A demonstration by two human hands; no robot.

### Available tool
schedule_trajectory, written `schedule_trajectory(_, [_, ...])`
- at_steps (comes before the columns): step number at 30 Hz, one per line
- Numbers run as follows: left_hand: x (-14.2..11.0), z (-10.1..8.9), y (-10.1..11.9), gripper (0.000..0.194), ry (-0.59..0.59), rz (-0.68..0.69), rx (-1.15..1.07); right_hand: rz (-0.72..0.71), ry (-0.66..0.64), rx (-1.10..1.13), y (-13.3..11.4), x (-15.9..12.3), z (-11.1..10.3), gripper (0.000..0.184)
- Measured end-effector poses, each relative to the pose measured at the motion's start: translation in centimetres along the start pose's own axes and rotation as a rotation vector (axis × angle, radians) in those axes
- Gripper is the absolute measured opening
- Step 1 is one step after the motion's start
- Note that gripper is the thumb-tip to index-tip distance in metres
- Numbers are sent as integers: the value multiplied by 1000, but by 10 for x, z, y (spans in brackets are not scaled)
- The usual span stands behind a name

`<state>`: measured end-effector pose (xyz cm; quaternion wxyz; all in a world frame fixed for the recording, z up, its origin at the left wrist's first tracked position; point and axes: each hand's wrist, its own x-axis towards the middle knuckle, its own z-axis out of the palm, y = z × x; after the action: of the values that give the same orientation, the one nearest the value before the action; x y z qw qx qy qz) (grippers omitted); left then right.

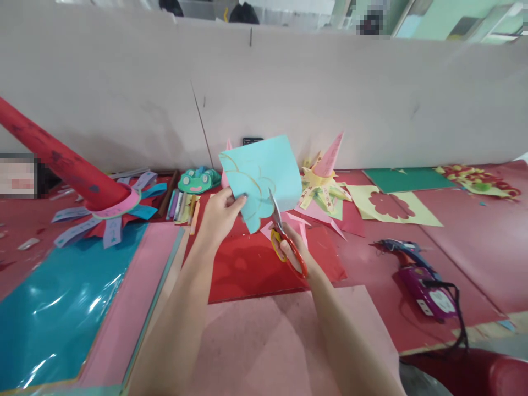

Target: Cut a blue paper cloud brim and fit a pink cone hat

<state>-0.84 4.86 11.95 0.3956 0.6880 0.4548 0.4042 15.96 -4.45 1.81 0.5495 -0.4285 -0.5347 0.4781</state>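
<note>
A light blue sheet of paper point(284, 170) with a curved, petal-like outline drawn on it is held up over the table. My left hand point(223, 212) pinches its lower left edge between thumb and fingers. In my right hand point(295, 242) is a pair of scissors point(277, 214) with one red and one yellow handle loop. Their blades point up and lie against the lower part of the sheet, near the drawn line. The lower left edge of the paper is scalloped. Beneath the hands lies a red sheet point(243, 269), with pink paper scraps point(303, 231) behind my right hand.
At left, a red paper cone point(70, 165) leans above blue plastic-wrapped sheets point(74, 297). Markers point(178, 206) stand near a green frog-faced item point(200, 180). A pink cone point(330, 157), yellow paper with a flower-shaped hole point(424, 212) and a glue gun point(406, 250) by a purple power block point(424, 291) are at right.
</note>
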Motion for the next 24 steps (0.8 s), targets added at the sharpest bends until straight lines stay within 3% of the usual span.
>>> schedule_trajectory(7, [-9,21,7,20,-133,-20,-133,-85,39,30,-11,3,0,50])
schedule_trajectory(12, [-13,27,8,24,-246,-158,-270,-150,35,40,-17,3,0,41])
schedule_trajectory(19, [-11,28,8,28,-183,-115,-233,-91,34,76,-22,1,-2,18])
schedule_trajectory(24, [-11,25,10,40,-243,-203,-320,-58,-7,76,-25,1,-1,20])
